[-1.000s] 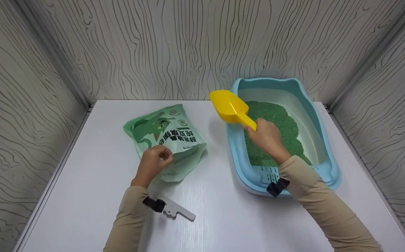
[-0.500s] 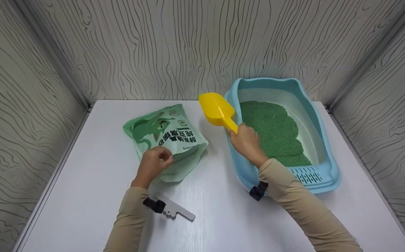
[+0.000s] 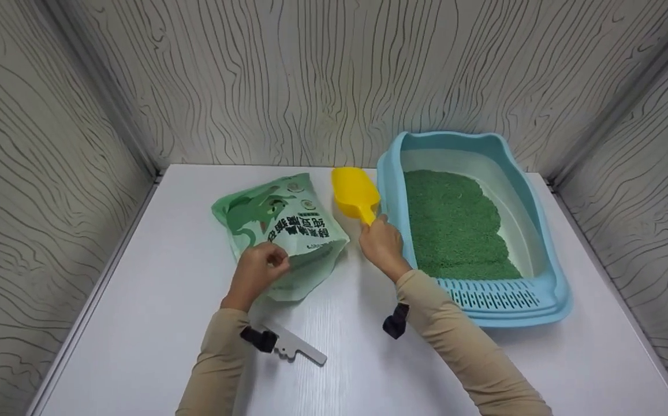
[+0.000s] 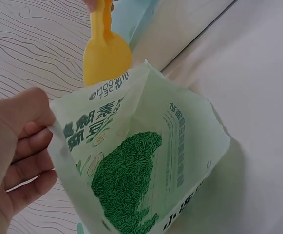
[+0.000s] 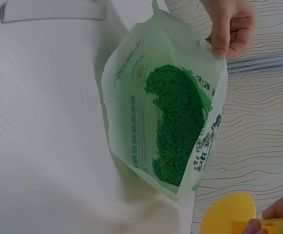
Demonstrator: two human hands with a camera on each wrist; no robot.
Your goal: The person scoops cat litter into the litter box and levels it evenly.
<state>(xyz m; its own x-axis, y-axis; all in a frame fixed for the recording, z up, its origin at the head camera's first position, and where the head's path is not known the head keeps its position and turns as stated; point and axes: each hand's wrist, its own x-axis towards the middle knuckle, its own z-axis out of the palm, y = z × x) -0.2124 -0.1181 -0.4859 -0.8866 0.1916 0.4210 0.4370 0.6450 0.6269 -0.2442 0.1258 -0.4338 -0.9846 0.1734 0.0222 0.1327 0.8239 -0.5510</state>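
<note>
A green cat litter bag (image 3: 279,214) lies on the table with its mouth open toward me. My left hand (image 3: 260,268) pinches the upper edge of that mouth between thumb and fingers. Inside the bag, green litter pellets (image 4: 126,180) show in the left wrist view. My right hand (image 3: 383,242) grips the handle of a yellow scoop (image 3: 355,190), held between the bag and the blue litter box (image 3: 394,196). In the right wrist view the scoop (image 5: 229,214) is partly cut off, beside the bag (image 5: 126,107). No litter is visible in the scoop.
Green litter (image 3: 455,231) covers much of the litter box floor, which has a slotted front ledge (image 3: 495,297). A flat grey tool (image 3: 302,349) with a wavy edge lies near my left wrist. Wood-patterned walls (image 3: 287,86) enclose the white table (image 3: 334,370).
My right hand has carried the scoop left and down, from above the litter box to beside the bag. The left hand keeps holding the bag's edge. The head view has shifted slightly.
</note>
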